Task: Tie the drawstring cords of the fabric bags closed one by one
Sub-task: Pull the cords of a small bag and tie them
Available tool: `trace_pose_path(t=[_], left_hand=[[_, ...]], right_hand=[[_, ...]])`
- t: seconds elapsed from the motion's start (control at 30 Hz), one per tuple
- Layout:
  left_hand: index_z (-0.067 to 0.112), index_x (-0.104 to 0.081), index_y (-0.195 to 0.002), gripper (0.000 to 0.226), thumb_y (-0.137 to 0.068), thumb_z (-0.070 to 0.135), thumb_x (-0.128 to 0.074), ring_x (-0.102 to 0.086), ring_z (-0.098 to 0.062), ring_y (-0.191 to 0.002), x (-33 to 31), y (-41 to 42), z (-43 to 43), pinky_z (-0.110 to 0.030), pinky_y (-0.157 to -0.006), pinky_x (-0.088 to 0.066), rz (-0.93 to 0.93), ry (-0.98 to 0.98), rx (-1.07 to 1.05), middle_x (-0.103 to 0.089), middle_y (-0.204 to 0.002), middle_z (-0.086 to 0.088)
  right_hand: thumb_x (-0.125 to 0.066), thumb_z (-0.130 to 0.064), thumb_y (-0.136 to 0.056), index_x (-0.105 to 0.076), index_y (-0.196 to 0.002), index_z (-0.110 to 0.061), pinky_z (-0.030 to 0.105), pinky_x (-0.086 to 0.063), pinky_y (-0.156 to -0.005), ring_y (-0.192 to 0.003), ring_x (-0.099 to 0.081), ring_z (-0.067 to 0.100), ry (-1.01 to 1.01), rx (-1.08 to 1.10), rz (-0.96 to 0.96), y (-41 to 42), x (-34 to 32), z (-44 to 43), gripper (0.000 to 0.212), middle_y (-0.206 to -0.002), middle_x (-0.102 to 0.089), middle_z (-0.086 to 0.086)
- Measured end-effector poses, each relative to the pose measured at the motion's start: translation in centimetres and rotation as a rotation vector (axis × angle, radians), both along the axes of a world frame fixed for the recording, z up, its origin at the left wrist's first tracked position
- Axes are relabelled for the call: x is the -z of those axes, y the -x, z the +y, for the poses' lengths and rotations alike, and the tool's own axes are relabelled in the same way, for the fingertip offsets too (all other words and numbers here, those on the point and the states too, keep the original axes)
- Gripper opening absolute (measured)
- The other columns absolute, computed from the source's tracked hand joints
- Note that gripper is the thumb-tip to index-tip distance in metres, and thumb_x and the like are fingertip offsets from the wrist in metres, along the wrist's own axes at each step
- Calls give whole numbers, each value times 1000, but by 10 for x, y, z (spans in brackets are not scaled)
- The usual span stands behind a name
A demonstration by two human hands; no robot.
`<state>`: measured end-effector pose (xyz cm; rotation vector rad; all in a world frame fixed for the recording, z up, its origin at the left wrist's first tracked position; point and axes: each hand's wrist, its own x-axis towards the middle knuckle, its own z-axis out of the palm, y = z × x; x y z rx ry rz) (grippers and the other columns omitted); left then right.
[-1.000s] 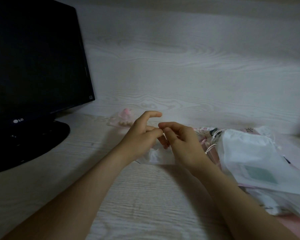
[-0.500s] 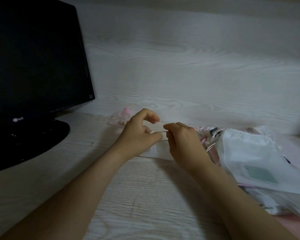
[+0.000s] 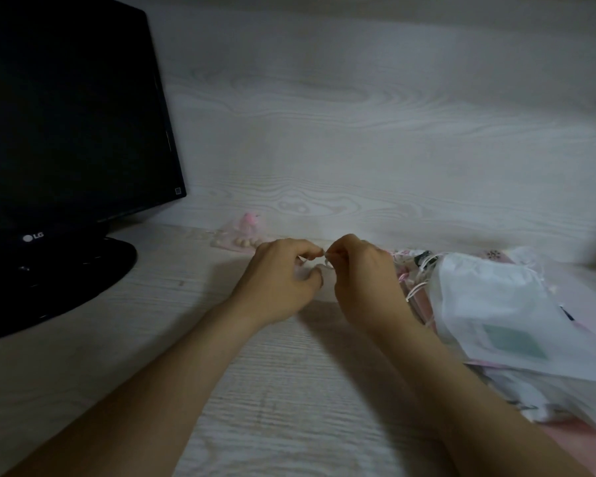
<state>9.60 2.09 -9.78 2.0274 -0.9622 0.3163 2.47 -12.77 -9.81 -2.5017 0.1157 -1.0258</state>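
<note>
Left hand (image 3: 283,278) and right hand (image 3: 363,282) are close together over the desk (image 3: 289,390), fingers curled, each pinching an end of the thin white cord (image 3: 327,264) of a small white bag (image 3: 326,289), which lies on the desk between and partly under the hands. A pile of further bags (image 3: 489,304) lies just right of the right hand, touching the desk. A small pink pouch (image 3: 245,232) lies behind by the wall, and a black monitor (image 3: 66,132) stands at left.
</note>
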Motion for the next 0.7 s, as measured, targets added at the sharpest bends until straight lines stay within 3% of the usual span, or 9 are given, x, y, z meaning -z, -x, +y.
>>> trace_pose_path(t=[0.1,0.2,0.27,0.37,0.47,0.57,0.63,0.7], left_hand=[[34,-79,-113,24,-90,29,-78,-64,0,-102,0,-1,-2,-17,-89,-50,42,25,48,-71,-112,15],[44,-79,-101,14,-92,33,-76,-68,-5,-101,1,-7,-4,-34,-95,-58,142,72,85,-71,-113,13],[44,-80,-98,13,-93,33,-76,-70,-7,-102,-1,-8,-2,-37,-96,-59,184,107,96,-71,-114,14],[40,-81,-98,11,-94,30,-78,-68,-2,-103,-5,-8,0,-30,-97,-56,221,136,128,-75,-110,20],[36,-82,-98,10,-96,28,-76,-65,2,-108,-7,-5,1,-24,-96,-51,223,128,150,-76,-106,25],[32,-81,-91,11,-97,33,-73,-65,-7,-106,-10,-6,1,-23,-91,-47,254,134,67,-75,-109,15],[17,-74,-84,21,-99,27,-64,-63,-7,-101,-15,-3,1,-25,-85,-45,330,172,20,-68,-109,7],[12,-63,-84,23,-101,23,-53,-54,14,-99,-22,3,4,-21,-82,-38,436,236,23,-62,-109,6]], right_hand=[[-57,-12,-101,-67,-99,-11,28,-31,-67,-85,-60,22,-108,-24,-35,0,-1,0,10,-91,-69,6],[-56,-14,-102,-67,-97,-13,27,-38,-70,-84,-61,15,-179,-69,-36,0,-1,1,12,-91,-70,-1],[-55,-15,-103,-65,-97,-14,24,-39,-66,-76,-60,7,-213,-87,-34,0,-1,1,12,-87,-69,-4],[-55,-16,-104,-64,-96,-15,12,-36,-60,-69,-59,1,-250,-114,-32,2,-1,2,12,-80,-67,-10],[-55,-15,-104,-64,-97,-14,13,-42,-61,-74,-63,2,-263,-137,-50,4,-2,3,12,-81,-69,-11],[-57,-19,-104,-65,-97,-14,14,-41,-59,-67,-60,3,-263,-139,-71,4,-3,5,12,-73,-65,-12],[-59,-19,-104,-64,-94,-15,13,-36,-56,-59,-54,2,-244,-135,-81,5,-4,7,12,-62,-55,-13],[-60,-21,-103,-65,-92,-16,13,-35,-57,-58,-53,3,-235,-135,-77,6,-4,8,13,-60,-54,-13]])
